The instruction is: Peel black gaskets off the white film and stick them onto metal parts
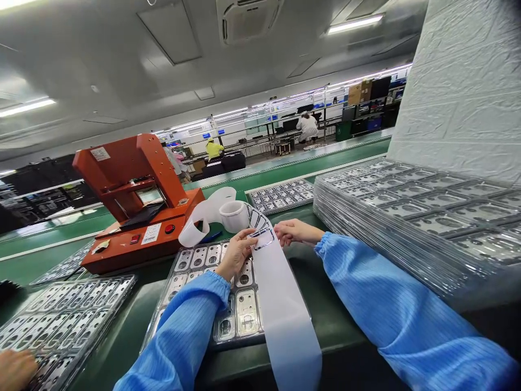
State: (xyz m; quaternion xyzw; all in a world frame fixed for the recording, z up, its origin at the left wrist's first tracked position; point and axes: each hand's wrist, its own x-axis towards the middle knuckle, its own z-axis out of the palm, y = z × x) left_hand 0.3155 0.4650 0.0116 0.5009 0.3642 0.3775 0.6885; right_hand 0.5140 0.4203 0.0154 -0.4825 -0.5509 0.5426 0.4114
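Note:
A white backing strip with black frame-shaped stickers runs from its roll down over the table's front edge. My left hand pinches the strip's left edge beside one of the stickers. At its right edge, my right hand has curled fingers closed on the strip; its fingertips are partly hidden. Under the strip and my left forearm lies a clear plastic tray of silvery metal plates with round openings. Both my arms wear blue sleeves.
An orange-red press machine stands at left behind the tray. Tall stacked trays rise at right. Another tray stack lies at left, with another person's hand on it. A blue pen lies near the roll.

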